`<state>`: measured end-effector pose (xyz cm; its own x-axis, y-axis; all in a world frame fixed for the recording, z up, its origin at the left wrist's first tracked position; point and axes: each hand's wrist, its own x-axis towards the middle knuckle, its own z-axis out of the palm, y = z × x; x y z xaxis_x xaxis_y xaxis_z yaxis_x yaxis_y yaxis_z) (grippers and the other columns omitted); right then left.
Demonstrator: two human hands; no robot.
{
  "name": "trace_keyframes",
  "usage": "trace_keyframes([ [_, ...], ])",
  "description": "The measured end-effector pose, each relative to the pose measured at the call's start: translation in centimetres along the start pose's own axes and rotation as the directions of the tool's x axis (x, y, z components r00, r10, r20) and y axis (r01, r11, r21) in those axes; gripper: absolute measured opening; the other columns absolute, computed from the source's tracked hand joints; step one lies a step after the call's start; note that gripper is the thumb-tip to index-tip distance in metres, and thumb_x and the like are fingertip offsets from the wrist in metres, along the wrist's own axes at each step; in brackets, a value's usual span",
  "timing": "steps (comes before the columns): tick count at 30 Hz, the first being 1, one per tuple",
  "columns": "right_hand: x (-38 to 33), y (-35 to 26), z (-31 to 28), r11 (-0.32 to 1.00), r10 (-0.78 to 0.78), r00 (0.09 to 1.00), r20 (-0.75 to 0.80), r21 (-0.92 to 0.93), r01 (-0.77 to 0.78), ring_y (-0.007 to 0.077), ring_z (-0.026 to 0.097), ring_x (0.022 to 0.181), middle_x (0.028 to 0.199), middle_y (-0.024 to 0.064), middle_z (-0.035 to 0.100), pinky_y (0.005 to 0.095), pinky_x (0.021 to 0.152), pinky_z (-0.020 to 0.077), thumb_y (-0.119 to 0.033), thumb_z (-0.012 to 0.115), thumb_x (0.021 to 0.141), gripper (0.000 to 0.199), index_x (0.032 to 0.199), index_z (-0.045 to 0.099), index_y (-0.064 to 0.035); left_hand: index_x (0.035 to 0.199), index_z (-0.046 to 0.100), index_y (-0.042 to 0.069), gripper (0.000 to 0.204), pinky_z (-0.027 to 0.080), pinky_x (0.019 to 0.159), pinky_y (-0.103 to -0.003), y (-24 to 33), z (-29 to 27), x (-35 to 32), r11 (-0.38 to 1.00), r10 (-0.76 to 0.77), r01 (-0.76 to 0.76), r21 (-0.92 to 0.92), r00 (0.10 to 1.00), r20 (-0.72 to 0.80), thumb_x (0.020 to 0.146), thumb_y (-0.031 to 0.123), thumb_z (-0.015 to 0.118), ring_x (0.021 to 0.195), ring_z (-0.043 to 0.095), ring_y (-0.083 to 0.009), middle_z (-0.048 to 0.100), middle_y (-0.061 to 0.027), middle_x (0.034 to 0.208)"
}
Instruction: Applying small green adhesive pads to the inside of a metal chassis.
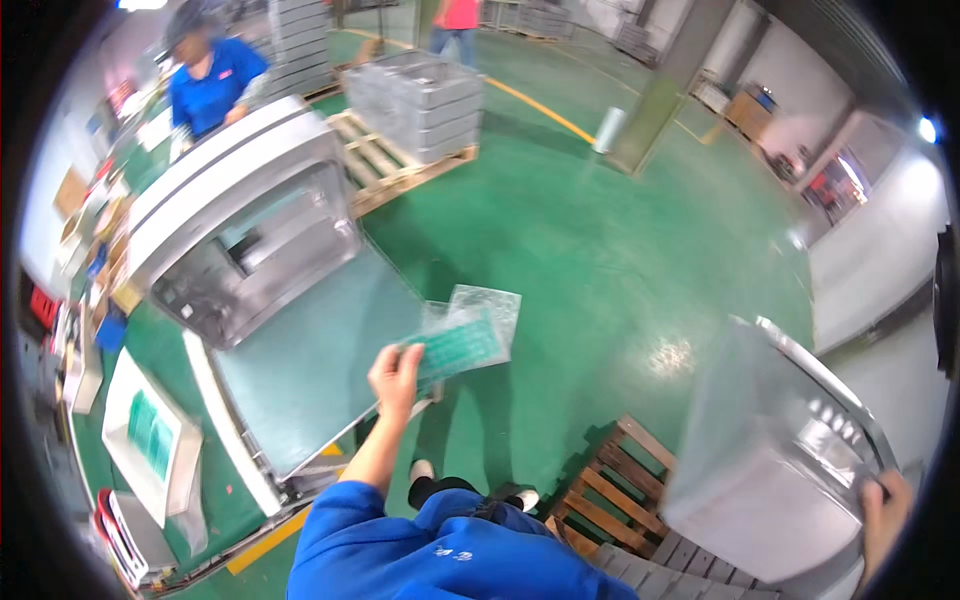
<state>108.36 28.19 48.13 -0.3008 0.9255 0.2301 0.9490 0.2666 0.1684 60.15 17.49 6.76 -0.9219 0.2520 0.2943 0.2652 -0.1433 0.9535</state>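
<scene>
My left hand (396,378) is closed on a green sheet with a fine grid pattern (462,348), pinched at its near edge between thumb and fingers. Clear plastic sheets or bags (492,305) fan out behind the green sheet; whether they are in the same grip I cannot tell. At the far right my right hand (886,515) is closed around the edge of a large grey box-shaped piece (745,480), which is tilted and blurred. Its fingers are partly hidden there. A pale, ribbed patch shows on the side of this piece near the hand.
A conveyor belt (315,360) runs under a white hooded machine (240,200). A white tray (185,445) with green sheets lies at left. A wooden pallet (620,490) is near my feet; another pallet (375,160) bears grey stacked crates (425,105). A co-worker in blue (212,90) stands beyond the machine.
</scene>
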Motion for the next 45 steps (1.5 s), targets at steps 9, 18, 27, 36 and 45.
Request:
trace_keyframes([
  [9,7.7,-38.1,14.3,0.243,-0.846,0.455,-0.28,0.556,0.795,0.027,0.049,0.049,0.053,0.0085,0.051,0.033,0.047,0.038,-0.03,0.068,0.067,0.027,0.059,0.057,-0.0061,0.074,0.055,0.002,0.015,0.035,0.056,-0.019,12.0,-37.9,-3.0,0.926,0.314,-0.014,0.376,0.58,-0.752,0.085,0.012,0.054,0.063,0.043,-0.0039,0.051,0.0023,0.068],
  [18,-2.2,-53.8,22.6,-0.288,-0.762,0.02,-0.647,0.367,0.885,0.0169,0.043,0.041,0.046,0.0011,0.043,0.0292,0.042,0.0296,-0.041,0.065,0.068,0.038,0.05,0.047,-0.0122,0.087,0.052,0.001,0.009,0.044,0.065,-0.022,18.5,-41.9,-5.7,0.883,0.459,-0.284,0.373,0.363,-0.811,0.087,0.01,0.049,0.072,0.052,-0.0076,0.056,-0.0031,0.081],
  [27,-6.2,-57.1,34.9,-0.407,-0.784,-0.008,-0.621,0.505,0.761,0.0202,0.05,0.05,0.055,0.0046,0.05,0.0319,0.049,0.038,-0.031,0.061,0.071,0.027,0.058,0.051,-0.0102,0.083,0.058,0.0,0.008,0.04,0.06,-0.019,11.0,-25.3,10.1,0.983,0.182,-0.15,0.105,0.759,-0.625,0.076,0.001,0.06,0.064,0.05,-0.0061,0.057,-0.0006,0.073],
  [36,5.1,-63.1,22.8,-0.374,-0.802,0.217,-0.556,0.752,0.543,0.0237,0.056,0.078,0.091,0.0125,0.057,0.0318,0.069,0.0446,-0.004,0.061,0.072,0.023,0.094,0.054,-0.0019,0.062,0.052,0.004,0.021,0.025,0.044,-0.016,1.7,-20.1,7.2,0.963,-0.238,0.268,0.039,0.906,-0.35,0.072,0.008,0.07,0.052,0.033,0.0007,0.042,0.0087,0.056],
  [45,0.8,-68.3,28.2,-0.311,-0.947,-0.208,-0.246,0.866,0.392,0.0246,0.056,0.074,0.077,0.0092,0.06,0.0336,0.068,0.0428,-0.013,0.065,0.07,0.016,0.082,0.06,-0.0031,0.069,0.06,0.0,0.013,0.032,0.045,-0.02,0.1,-21.5,3.7,0.906,-0.375,0.412,0.098,0.888,-0.268,0.076,0.011,0.065,0.051,0.042,-0.0039,0.051,0.0008,0.055],
])
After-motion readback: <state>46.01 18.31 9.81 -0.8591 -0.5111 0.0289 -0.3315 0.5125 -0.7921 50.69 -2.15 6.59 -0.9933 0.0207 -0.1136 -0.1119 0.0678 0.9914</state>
